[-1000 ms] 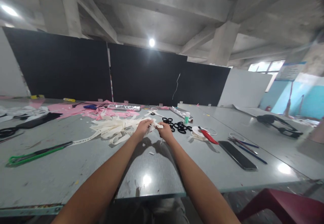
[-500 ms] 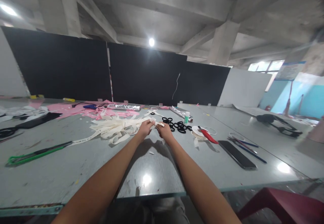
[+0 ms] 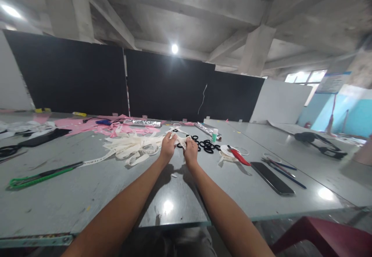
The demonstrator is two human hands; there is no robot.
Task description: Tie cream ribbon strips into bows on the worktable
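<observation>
Both hands are raised over the middle of the table with a cream printed ribbon [image 3: 180,141] stretched between them. My left hand [image 3: 167,147] pinches one end of it, and my right hand [image 3: 190,150] grips the other. Just left of my hands lies a loose heap of cream ribbon strips [image 3: 128,147]. Behind and right of my right hand sit several black hair ties [image 3: 208,145]. A ribbon roll [image 3: 228,152] rests farther right, with a red-handled tool [image 3: 240,156] lying across it. My fingertips partly cover the ribbon's ends.
A green-handled cutter [image 3: 43,178] lies at left on the grey table [image 3: 116,195]. To the right are a black phone [image 3: 272,177], pens [image 3: 286,171] and a dark strapped item [image 3: 319,144]. Pink scraps [image 3: 87,125], foil [image 3: 142,123] and a glue stick [image 3: 214,135] stand near the back panel.
My hands have drawn slightly apart and turned more upright. The ribbon, bunched at my fingertips before, is now spread out between them.
</observation>
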